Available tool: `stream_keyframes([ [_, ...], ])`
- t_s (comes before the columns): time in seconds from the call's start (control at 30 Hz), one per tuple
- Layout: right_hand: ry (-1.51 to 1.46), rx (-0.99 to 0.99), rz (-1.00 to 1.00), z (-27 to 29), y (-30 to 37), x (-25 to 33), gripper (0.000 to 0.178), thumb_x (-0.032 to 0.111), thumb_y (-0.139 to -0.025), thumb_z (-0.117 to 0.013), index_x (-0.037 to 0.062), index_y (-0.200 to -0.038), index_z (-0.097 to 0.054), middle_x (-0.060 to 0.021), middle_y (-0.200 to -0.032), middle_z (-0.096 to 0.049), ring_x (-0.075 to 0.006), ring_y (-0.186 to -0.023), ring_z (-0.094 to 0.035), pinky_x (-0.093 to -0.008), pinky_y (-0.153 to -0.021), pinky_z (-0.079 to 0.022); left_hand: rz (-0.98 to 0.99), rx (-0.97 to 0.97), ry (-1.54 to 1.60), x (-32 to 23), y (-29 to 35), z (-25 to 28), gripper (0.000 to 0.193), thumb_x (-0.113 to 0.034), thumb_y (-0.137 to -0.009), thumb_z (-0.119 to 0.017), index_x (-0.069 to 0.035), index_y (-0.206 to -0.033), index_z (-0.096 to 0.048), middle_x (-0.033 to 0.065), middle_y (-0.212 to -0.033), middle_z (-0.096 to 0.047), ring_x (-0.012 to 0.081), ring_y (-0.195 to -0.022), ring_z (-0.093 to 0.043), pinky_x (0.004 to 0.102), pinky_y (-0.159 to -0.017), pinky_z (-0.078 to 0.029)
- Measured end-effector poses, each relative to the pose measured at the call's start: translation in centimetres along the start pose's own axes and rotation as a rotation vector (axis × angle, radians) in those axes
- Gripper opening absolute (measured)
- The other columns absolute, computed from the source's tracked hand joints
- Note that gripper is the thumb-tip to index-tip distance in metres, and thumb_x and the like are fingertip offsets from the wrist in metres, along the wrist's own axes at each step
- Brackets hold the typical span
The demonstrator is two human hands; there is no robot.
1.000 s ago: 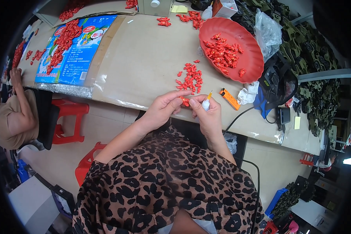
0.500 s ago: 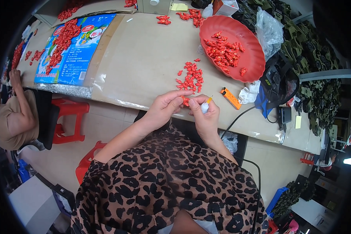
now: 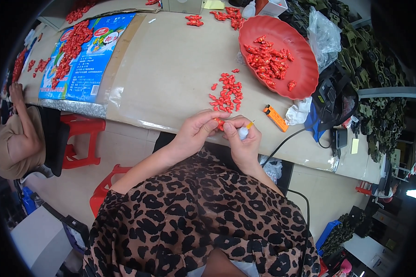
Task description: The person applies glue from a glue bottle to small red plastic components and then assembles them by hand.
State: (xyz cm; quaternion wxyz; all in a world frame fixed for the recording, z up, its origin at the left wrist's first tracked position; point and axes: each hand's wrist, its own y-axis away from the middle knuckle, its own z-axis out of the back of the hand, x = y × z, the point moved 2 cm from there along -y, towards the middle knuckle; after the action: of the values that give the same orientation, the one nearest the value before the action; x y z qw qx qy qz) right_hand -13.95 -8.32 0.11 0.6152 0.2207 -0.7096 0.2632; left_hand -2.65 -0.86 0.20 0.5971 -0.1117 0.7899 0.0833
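Steady the small red piece point(image 3: 219, 123), pinched in the left hand point(image 3: 195, 131) near the edge of the table point(image 3: 171, 69), bracing it lightly with the right hand point(image 3: 246, 144) while gripping the white bottle point(image 3: 243, 133) there, yellow nozzle point(image 3: 250, 125) angled clear.

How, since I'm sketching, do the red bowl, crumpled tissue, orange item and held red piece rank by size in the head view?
Red bowl
Crumpled tissue, orange item: too alike to rank
Held red piece, partly hidden

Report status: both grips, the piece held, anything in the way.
Left grip pinching small red piece. Right grip around white bottle, yellow tip aimed away. Possible clutter: loose red pieces just beyond.
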Motion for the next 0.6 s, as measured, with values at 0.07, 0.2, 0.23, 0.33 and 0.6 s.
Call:
stream_keyframes([
  [0.07,-0.031,-0.015,-0.037,-0.14,0.08,0.20,0.008,0.006,-0.079,-0.056,-0.0009,-0.078,-0.053,-0.0041,-0.074,-0.053,-0.0078,-0.065,-0.048,-0.0194,-0.058,-0.039,-0.004,-0.002,-0.006,-0.05,-0.02,-0.07,0.025,-0.014,-0.088,-0.041,-0.001,-0.107,-0.051,0.0008,-0.086,-0.048,0.0046,-0.069,-0.043,0.0169,-0.061,-0.037],
  [0.2,-0.066,-0.027,-0.057,-0.21,0.10,0.27,0.008,0.006,-0.079,-0.057,-0.0006,-0.077,-0.053,-0.0030,-0.074,-0.052,-0.0068,-0.066,-0.046,-0.0194,-0.059,-0.036,-0.008,0.019,-0.042,0.00,-0.07,-0.02,0.027,-0.017,-0.089,-0.040,-0.001,-0.109,-0.049,0.0014,-0.090,-0.047,0.0048,-0.069,-0.042,0.0162,-0.060,-0.036],
  [0.23,-0.066,-0.026,-0.058,-0.23,0.11,0.28,0.008,0.006,-0.079,-0.057,-0.0006,-0.077,-0.053,-0.0030,-0.074,-0.052,-0.0068,-0.066,-0.046,-0.0194,-0.059,-0.036,-0.007,0.018,-0.042,-0.01,-0.06,0.00,0.027,-0.017,-0.089,-0.040,-0.001,-0.109,-0.049,0.0014,-0.090,-0.047,0.0048,-0.069,-0.042,0.0162,-0.060,-0.036],
  [0.33,-0.088,-0.033,-0.069,-0.28,0.12,0.38,0.008,0.006,-0.079,-0.057,-0.0007,-0.077,-0.053,-0.0029,-0.073,-0.052,-0.0066,-0.066,-0.045,-0.0193,-0.059,-0.036,-0.006,0.023,-0.047,0.00,-0.05,0.01,0.027,-0.017,-0.089,-0.040,-0.001,-0.108,-0.049,0.0014,-0.090,-0.046,0.0049,-0.070,-0.042,0.0163,-0.060,-0.036],
  [0.6,-0.062,-0.033,-0.057,-0.24,0.12,0.40,0.008,0.005,-0.079,-0.057,-0.0008,-0.077,-0.053,-0.0031,-0.074,-0.052,-0.0067,-0.066,-0.045,-0.0194,-0.059,-0.036,-0.016,0.025,-0.072,-0.01,-0.06,-0.09,0.027,-0.017,-0.089,-0.040,0.000,-0.108,-0.049,0.0014,-0.089,-0.046,0.0048,-0.069,-0.042,0.0163,-0.060,-0.036],
])
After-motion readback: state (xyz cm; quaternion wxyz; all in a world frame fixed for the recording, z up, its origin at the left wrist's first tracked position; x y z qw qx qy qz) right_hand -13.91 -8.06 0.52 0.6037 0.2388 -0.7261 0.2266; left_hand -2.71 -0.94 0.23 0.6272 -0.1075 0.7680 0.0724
